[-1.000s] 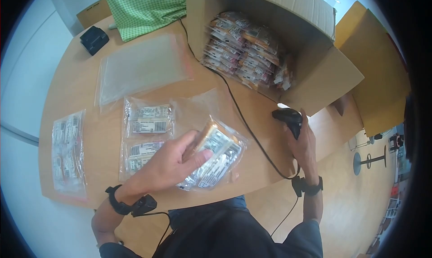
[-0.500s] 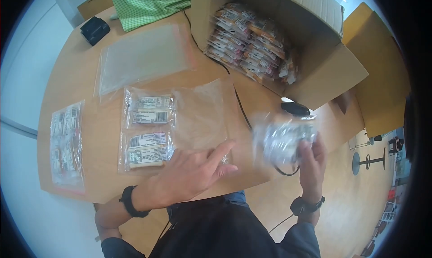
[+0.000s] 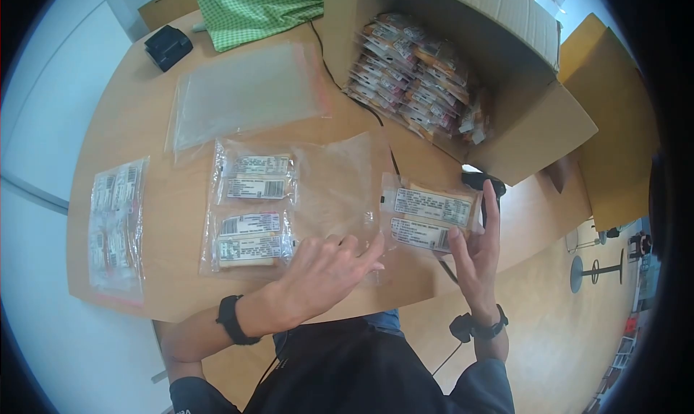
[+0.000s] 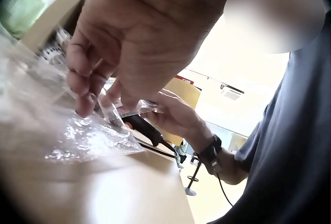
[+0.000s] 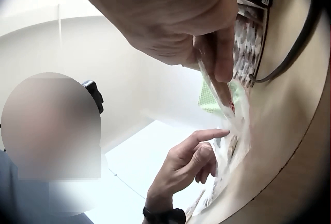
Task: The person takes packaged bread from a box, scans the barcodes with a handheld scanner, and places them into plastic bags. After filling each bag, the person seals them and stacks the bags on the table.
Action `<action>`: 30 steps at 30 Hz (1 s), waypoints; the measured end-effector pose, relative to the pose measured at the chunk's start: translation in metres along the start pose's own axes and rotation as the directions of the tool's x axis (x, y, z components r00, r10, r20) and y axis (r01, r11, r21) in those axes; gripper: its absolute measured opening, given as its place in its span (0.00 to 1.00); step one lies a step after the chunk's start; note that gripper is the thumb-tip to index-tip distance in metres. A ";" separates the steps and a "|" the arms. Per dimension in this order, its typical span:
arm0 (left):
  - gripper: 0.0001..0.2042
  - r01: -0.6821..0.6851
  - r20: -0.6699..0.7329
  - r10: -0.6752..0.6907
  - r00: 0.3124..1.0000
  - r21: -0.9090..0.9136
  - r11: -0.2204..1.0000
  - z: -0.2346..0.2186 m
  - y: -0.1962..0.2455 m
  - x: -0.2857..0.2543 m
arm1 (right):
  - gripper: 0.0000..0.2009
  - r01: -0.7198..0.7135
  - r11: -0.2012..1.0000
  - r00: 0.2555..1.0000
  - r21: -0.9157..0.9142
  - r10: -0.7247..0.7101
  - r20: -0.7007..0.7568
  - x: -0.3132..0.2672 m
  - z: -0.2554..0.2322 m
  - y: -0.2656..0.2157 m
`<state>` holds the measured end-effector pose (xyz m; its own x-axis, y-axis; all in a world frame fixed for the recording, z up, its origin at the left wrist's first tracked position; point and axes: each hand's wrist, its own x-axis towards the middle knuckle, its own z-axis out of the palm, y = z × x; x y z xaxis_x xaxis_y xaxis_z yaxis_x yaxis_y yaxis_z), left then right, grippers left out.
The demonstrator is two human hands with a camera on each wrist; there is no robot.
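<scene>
In the head view, the label print on the packet (image 3: 430,215) is too small to be read, and some right hand (image 3: 476,269) fingers are hidden beneath it. The black device (image 3: 494,190) is partly covered by that hand. The cloth (image 3: 253,13) and box (image 3: 531,132) are cut off above. Left wrist view: the bag (image 4: 39,99) is blurred

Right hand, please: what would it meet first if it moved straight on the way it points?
The right hand would probably meet the cardboard box, though its height above the black device is unclear.

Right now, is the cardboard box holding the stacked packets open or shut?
Open: the head view looks straight into the cardboard box, where stacked packets show.
</scene>
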<state>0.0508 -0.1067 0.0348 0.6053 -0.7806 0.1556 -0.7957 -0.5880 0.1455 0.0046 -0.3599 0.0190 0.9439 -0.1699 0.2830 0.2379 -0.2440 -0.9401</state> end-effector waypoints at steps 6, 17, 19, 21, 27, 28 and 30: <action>0.13 -0.059 -0.198 0.046 0.979 -0.061 0.996 0.016 -0.005 0.004 | 0.39 -0.107 0.957 0.985 -0.269 0.140 0.105 0.002 -0.004 0.018; 0.14 0.050 -0.321 -0.097 0.942 -0.151 0.987 0.000 0.000 0.009 | 0.35 -0.147 0.984 0.988 -0.098 0.152 0.037 -0.004 -0.013 0.025; 0.14 0.059 -0.323 -0.110 0.940 -0.164 0.985 0.002 0.000 0.008 | 0.34 -0.138 0.989 0.990 -0.053 0.138 -0.003 -0.003 -0.012 0.026; 0.10 0.079 -0.288 -0.138 0.948 -0.206 0.975 0.006 -0.003 0.007 | 0.34 -0.110 0.994 0.990 0.023 0.111 -0.088 -0.001 -0.006 0.015; 0.16 0.121 -0.267 -0.216 0.939 -0.332 0.935 0.001 -0.004 0.008 | 0.36 -0.094 0.995 0.995 -0.012 0.094 0.023 -0.001 -0.004 0.016; 0.16 0.123 -0.266 -0.218 0.939 -0.333 0.935 0.002 -0.005 0.008 | 0.36 -0.097 0.994 0.994 -0.040 0.099 0.053 -0.002 -0.005 0.016; 0.15 0.121 -0.260 -0.219 0.940 -0.346 0.930 0.004 -0.007 0.008 | 0.36 -0.102 0.994 0.991 -0.044 0.105 0.079 -0.005 -0.003 0.015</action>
<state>0.0606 -0.1096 0.0316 0.7494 -0.5502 0.3682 -0.6592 -0.5682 0.4926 0.0027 -0.3658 0.0042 0.9788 -0.1188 0.1670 0.1303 -0.2677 -0.9546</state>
